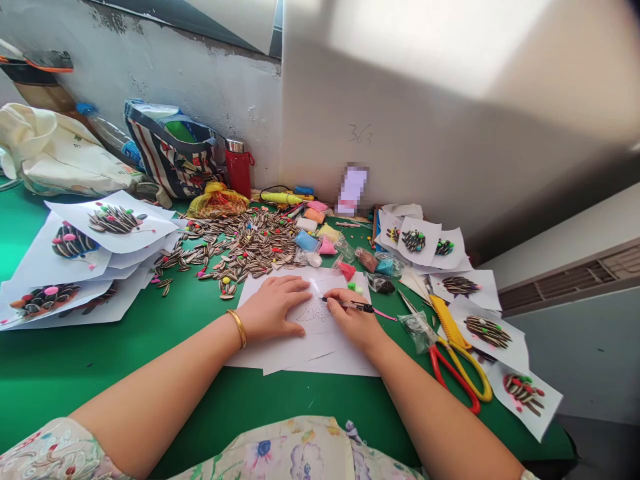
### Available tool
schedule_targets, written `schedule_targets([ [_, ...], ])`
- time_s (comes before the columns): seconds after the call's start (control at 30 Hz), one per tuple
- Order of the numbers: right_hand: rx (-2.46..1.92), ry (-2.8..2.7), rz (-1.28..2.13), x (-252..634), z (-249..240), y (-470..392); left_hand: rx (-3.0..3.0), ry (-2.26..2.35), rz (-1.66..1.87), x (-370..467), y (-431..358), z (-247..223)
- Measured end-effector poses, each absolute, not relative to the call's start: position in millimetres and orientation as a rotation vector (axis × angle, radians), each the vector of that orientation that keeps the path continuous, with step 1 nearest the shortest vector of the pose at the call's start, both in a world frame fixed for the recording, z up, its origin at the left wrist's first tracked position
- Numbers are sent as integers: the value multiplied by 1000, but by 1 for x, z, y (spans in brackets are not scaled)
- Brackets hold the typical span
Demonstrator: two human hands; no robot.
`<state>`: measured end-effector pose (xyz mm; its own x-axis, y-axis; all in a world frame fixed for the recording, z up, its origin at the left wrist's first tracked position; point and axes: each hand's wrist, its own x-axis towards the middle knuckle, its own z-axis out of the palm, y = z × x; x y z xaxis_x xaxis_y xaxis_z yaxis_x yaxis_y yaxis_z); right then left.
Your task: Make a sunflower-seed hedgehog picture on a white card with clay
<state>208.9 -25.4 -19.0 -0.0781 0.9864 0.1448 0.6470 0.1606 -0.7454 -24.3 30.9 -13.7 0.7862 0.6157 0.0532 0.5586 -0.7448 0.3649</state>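
My right hand [354, 321] grips a black pen [356, 306], its tip down on a white paper sheet [345, 347]. A line drawing [314, 312] shows on the sheet between my two hands. Spread flat on the paper's left part is my left hand [276, 305], fingers apart, with a gold bangle on the wrist. More loose sheets lie under the top one. Just past the pen, a thin pink tool [385, 315] and small green clay balls [355, 288] rest near the paper's right edge.
Striped sunflower seeds [250, 240] spread behind the paper, beside packets of coloured clay [307, 241]. Scissors [457, 357] and a yellow cutter [449, 321] lie right. Seed-decorated papers stack left [113, 223] and right [487, 333]. Bags, a red flask [238, 170] and a phone [352, 191] stand along the wall.
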Motion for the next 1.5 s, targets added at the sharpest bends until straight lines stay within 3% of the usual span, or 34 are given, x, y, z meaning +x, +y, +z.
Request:
schedule_targets([
  [1.5, -1587, -1731, 690, 212, -18, -26, 2634, 891, 255, -24, 31, -12],
])
